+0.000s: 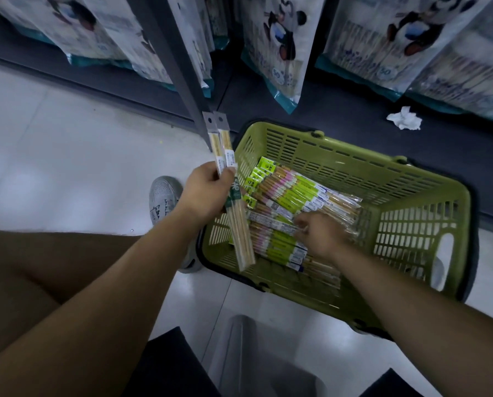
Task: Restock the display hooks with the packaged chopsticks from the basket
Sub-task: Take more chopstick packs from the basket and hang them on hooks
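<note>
A green plastic basket (411,224) sits on the floor, holding several chopstick packs (285,193) with green and pink labels. My left hand (208,190) is closed around two long clear chopstick packs (223,156), held upright above the basket's left edge, their grey hang tabs pointing up. My right hand (319,233) reaches down into the basket, fingers pinching one pack (271,223) that lies across the pile. The display hooks are out of view.
Large panda-print bags (282,44) hang over a dark low shelf (354,124) behind the basket. A grey upright post (179,70) stands left of the basket. A crumpled white tissue (405,118) lies on the shelf. My grey shoe (165,196) touches the basket's left side.
</note>
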